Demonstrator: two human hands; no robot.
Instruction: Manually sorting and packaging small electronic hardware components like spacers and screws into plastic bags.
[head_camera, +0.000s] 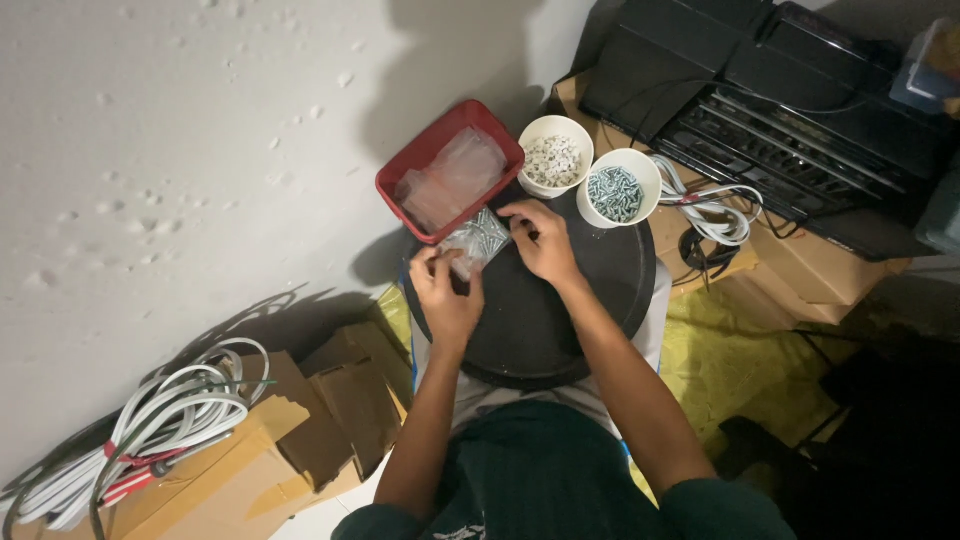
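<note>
Both hands are pinching a small clear plastic bag of metal screws (477, 240) over the far-left edge of the round black tray (560, 320). The left hand (447, 295) is gripping the bag's near end between closed fingertips, while the right hand (542, 240) is nipping its far end. A red rectangular plastic bin (400, 185) (holding empty clear bags) is sitting just beyond, beside two white paper cups (545, 130) of small hardware.

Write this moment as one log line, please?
left hand: holds small clear bag of screws | right hand: pinches bag's top | surface: round black tray | nearby: red basket, two white cups
</note>
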